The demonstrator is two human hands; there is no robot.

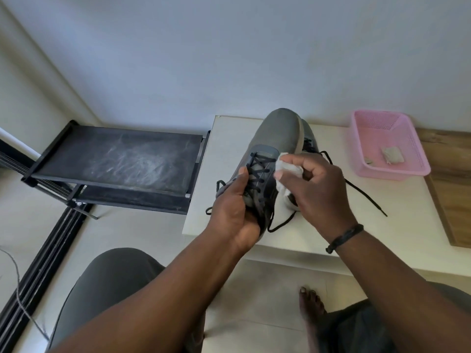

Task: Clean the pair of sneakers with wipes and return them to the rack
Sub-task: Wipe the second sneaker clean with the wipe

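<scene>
Grey mesh covers the 1 sneaker [276, 141] held up over the white table [397, 225], toe pointing away from the person and black laces [257, 171] facing up. The left hand [235, 212] grips it from the heel end, thumb laid along the lace side and fingers curled underneath. The right hand [318, 184] pinches 1 crumpled white wipe [288, 171] between thumb and fingers and presses it against the sneaker's right side, just beside the eyelets. A black bracelet [344, 238] circles the right wrist.

Behind and to the right of the raised shoe, 1 second sneaker [309, 138] sits on the table, mostly hidden; only its grey edge and 2 loose lace ends trailing across the tabletop show.

At the table's far right corner stands 1 pink basket [407, 171], with 2 greyish used wipes [392, 155] lying on its floor, 1 large and 1 small. Left of the table, 1 black rack [114, 159] stands against the wall, its top shelf smeared with pale dust. Below, 2 knees in dark shorts and 1 bare foot [312, 307] rest above the pale floor.
</scene>
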